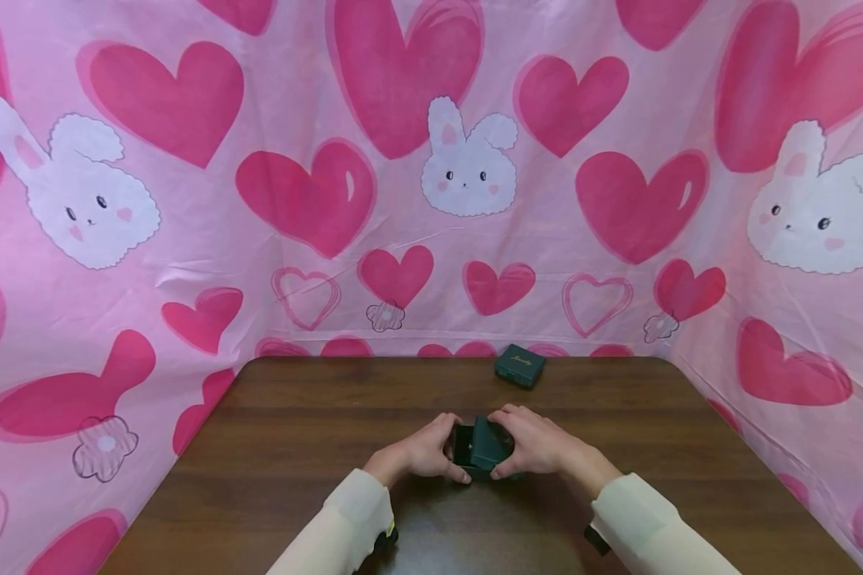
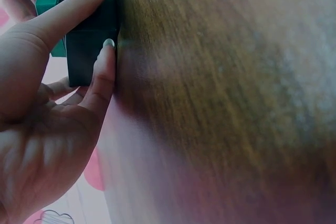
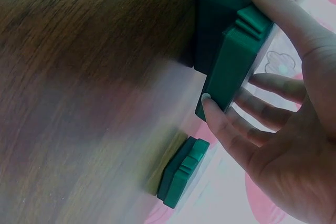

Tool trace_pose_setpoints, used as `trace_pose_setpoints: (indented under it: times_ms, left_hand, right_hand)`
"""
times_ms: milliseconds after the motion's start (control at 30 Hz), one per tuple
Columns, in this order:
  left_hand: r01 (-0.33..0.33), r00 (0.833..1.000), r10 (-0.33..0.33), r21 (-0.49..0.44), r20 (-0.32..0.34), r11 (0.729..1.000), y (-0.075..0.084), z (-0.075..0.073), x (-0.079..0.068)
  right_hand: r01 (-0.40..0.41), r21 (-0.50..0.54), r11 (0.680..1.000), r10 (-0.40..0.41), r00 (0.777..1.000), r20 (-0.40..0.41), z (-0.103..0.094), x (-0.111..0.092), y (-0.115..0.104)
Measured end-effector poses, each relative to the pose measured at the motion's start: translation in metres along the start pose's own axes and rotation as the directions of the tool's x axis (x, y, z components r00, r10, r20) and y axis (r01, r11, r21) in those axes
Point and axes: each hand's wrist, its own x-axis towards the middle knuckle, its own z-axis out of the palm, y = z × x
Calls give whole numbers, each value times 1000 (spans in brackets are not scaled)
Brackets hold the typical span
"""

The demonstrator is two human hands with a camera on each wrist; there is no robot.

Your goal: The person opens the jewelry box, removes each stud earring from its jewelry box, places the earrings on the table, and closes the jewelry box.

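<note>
A small dark green box base (image 1: pixel 463 446) sits on the table between both hands, its dark inside partly showing with a small shiny spot. My left hand (image 1: pixel 429 450) holds it from the left, thumb on the near side; the left wrist view shows the fingers around the base's corner (image 2: pixel 89 51). The green lid (image 1: pixel 487 444) lies askew over the base's right part. My right hand (image 1: pixel 539 444) grips this lid; in the right wrist view the thumb and fingers span the lid (image 3: pixel 231 69), which juts past the base (image 3: pixel 210 35).
A second green box (image 1: pixel 520 366), closed and with gold lettering on top, sits near the far edge of the brown wooden table (image 1: pixel 316 399). Pink cloth (image 1: pixel 403 224) with hearts and rabbits hangs behind and along both sides.
</note>
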Motion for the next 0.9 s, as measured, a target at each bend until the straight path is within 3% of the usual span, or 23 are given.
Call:
trace_pose_setpoints:
  times_ms: [900]
  left_hand:
    - [2,1000,-2,20,18,1000,-1,-1,1]
  right_hand:
    - [-1,-8,1000,1,1000,2,-4,-1,3]
